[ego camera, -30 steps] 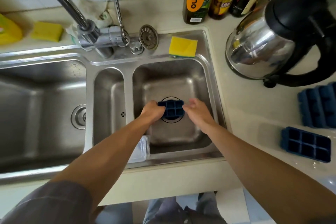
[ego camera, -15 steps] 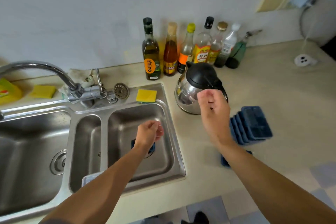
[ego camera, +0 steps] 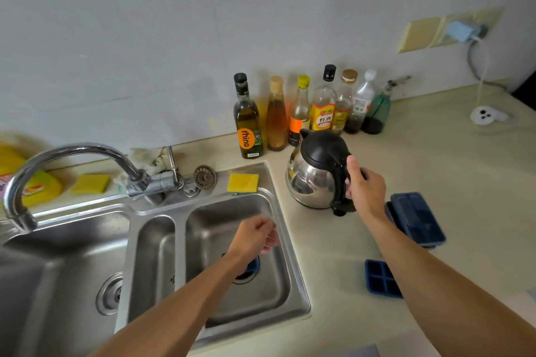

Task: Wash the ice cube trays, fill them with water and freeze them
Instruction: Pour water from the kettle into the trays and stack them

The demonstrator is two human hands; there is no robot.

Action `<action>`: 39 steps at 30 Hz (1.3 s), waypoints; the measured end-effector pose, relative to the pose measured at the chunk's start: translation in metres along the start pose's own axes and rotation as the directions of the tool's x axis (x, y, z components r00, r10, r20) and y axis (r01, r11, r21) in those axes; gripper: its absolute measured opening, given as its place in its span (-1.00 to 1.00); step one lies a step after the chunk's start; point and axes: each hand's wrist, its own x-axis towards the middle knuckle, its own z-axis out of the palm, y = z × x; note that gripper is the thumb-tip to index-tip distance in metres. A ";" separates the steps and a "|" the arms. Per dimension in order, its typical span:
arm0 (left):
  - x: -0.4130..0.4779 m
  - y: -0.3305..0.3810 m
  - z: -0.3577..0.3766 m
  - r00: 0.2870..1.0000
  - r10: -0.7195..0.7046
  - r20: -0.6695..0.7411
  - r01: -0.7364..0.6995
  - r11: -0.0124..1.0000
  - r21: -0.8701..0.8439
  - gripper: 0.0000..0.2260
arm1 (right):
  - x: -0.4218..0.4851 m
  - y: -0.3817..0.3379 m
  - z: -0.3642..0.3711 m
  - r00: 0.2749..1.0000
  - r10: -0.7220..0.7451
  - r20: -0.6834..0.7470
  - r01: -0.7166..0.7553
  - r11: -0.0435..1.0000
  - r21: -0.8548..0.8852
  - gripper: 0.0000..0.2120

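Blue moulded ice cube tray (ego camera: pixel 253 266) sits on the drain of the small stainless steel sink basin (ego camera: pixel 272 298), below and behind the left hand (ego camera: pixel 255 236), mostly hidden by the wrist and untouched. The left fingers are loosely curled and blurred, holding nothing. The right hand (ego camera: pixel 367 184) has its fingers wrapped round the black handle of the shiny steel kettle with black lid (ego camera: pixel 313 180), thumb up along the handle. A second dark blue gridded tray (ego camera: pixel 380 278) lies open side up on the beige counter (ego camera: pixel 333 255), well back from those fingers under the forearm. A stack of blue trays (ego camera: pixel 417 217) is just beside the right wrist. Looks early: rinsing or filling stage. Can't tell if any cell holds water, and freezing isn't started.
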 end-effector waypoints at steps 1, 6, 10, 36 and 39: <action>0.002 -0.003 -0.003 1.000 -0.011 0.002 0.011 1.000 0.007 -0.79 | 0.001 -0.001 -0.001 1.000 0.012 0.010 -0.012 1.000 0.006 -0.46; 0.013 -0.015 -0.003 0.999 -0.042 0.017 0.042 0.999 0.023 -0.79 | -0.018 -0.008 -0.007 0.992 0.082 0.099 -0.085 0.996 0.029 -0.44; 0.016 -0.022 0.010 0.998 -0.044 0.048 0.045 0.999 -0.007 -0.80 | -0.054 -0.012 0.001 0.984 0.171 0.054 -0.175 0.981 0.080 -0.44; -0.099 -0.085 0.057 0.945 -0.067 -0.319 -0.062 0.924 -0.377 -0.71 | -0.154 -0.022 -0.078 0.867 0.021 0.497 0.027 0.996 -0.089 -0.45; -0.104 -0.086 0.054 0.946 -0.099 -0.309 -0.053 0.891 -0.450 -0.72 | -0.156 -0.033 -0.072 0.854 0.029 0.520 0.055 0.988 -0.146 -0.43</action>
